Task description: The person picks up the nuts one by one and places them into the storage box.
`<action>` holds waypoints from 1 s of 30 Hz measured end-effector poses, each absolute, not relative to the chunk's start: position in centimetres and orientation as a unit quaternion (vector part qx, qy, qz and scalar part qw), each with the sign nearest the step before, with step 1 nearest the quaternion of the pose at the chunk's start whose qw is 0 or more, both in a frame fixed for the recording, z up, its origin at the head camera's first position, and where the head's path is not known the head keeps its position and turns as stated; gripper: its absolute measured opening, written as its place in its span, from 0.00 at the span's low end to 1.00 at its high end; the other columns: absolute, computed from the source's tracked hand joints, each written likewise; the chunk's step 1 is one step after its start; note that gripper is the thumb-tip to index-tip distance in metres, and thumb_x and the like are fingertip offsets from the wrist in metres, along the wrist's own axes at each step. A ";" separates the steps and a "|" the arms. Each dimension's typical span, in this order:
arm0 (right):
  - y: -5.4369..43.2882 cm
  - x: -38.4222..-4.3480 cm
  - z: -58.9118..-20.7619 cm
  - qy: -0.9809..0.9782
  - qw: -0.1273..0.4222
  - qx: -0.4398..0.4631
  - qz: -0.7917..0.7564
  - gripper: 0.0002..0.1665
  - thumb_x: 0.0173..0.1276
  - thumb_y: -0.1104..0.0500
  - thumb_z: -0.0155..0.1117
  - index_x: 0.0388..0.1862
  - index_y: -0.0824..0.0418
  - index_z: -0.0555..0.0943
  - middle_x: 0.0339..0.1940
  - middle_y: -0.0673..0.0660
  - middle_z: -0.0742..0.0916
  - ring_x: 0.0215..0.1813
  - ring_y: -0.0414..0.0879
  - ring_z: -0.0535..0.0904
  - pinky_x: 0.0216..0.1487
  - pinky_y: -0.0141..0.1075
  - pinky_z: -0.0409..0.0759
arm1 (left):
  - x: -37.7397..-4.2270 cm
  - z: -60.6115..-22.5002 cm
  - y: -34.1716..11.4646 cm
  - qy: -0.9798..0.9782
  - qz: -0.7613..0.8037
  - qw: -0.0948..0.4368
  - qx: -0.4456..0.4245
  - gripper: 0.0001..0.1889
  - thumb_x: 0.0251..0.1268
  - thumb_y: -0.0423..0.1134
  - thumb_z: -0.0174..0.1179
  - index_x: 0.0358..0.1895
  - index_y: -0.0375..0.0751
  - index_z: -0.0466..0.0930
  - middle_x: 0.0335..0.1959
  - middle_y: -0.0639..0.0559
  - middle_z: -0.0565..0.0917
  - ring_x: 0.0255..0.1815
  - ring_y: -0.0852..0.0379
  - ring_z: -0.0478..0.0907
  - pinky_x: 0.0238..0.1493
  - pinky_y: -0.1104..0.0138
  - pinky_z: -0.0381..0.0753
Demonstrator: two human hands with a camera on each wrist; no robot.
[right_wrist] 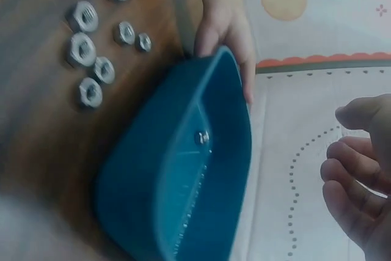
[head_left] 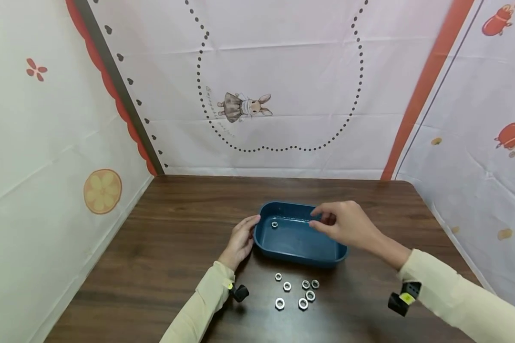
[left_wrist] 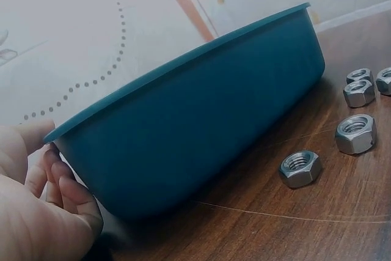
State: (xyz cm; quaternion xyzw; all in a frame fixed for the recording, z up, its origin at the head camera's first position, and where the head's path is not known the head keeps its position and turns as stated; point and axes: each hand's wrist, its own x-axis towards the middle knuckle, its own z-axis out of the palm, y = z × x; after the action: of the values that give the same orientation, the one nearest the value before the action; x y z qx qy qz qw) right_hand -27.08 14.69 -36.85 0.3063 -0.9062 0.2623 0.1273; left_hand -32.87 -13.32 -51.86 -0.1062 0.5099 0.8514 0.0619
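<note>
Blue tray (head_left: 296, 240): We found it on the wooden table (head_left: 176, 247), its long axis running left to right, its left end at one hand and its right part beneath the other.
Left hand (head_left: 241, 238): We observed it gripping the tray's left end, thumb at the rim and fingers bent beneath it by the outer wall.
Right hand (head_left: 345, 224): We recorded it raised over the tray's right part, fingers loosely bent, thumb parted from the fingertips; we saw nothing held.
Nut in tray (head_left: 274, 224): We noted one on the tray floor toward the left end, well to the left of the right hand's fingertips.
Loose nuts (head_left: 303, 307): We counted seven on the table, on the near side of the tray and apart from it.
Reach to loose nuts: We judged this the governing relation. They lay near and to the left of the right hand, past the tray's near wall. The left hand was closer to the leftmost of them, the right hand to the rightmost; only the right was unoccupied.
</note>
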 end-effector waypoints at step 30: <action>16.7 -19.4 -48.5 -0.898 0.029 0.250 0.361 0.08 0.65 0.55 0.75 0.40 0.55 0.88 0.21 0.34 0.80 0.24 0.28 0.74 0.26 0.28 0.76 | -32.8 -51.4 -13.0 0.503 0.853 0.060 -0.125 0.03 0.71 0.37 0.65 0.43 0.43 0.85 0.38 0.54 0.82 0.33 0.62 0.76 0.36 0.74 0.76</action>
State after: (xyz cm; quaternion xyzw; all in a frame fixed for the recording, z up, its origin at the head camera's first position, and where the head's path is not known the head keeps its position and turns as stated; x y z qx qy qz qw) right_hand -19.38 16.72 -48.52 0.2502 -0.8979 0.3611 0.0291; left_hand -32.78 -12.98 -51.42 -0.1252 0.5026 0.8533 0.0605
